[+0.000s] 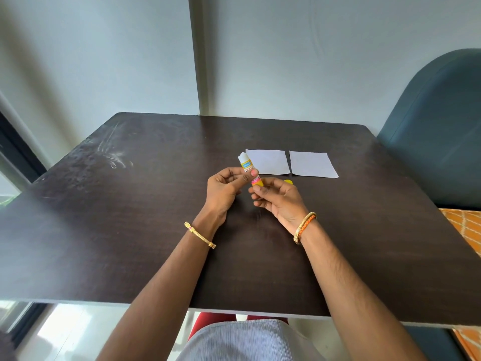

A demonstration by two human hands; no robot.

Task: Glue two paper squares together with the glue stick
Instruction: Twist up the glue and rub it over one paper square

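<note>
Glue stick: a small white-and-yellow plastic tube with a pink band [249, 169], held tilted above the dark wooden table [145, 209] at the centre of the frame, its white end pointing up and away toward the papers.
Left hand: the left hand [226, 188] has fingers curled around the upper barrel, thumb pressed against the label – a closed grip on the tube.
Right hand: the right hand [279, 198] pinches the lower yellow end between thumb and fingertips, the remaining fingers loosely bent; whether it is twisting the base cannot be told.
Cap: a small yellow round piece [288, 182] lies on the table just beyond the right hand – likely the cap, so the tube is probably open.
Paper squares: a left white paper square [268, 161] and a right white paper square [312, 164] lie flat side by side, a narrow gap between them, just above centre of the frame, beyond the hands.
Handling of the stick: light, rigid and smooth; best held around the mid-barrel, clear of the tacky tip.
Handling of the paper: thin, limp and very light, likely to slide or crease under the stick, so one hand should pin a corner flat while the glue goes on.
</note>
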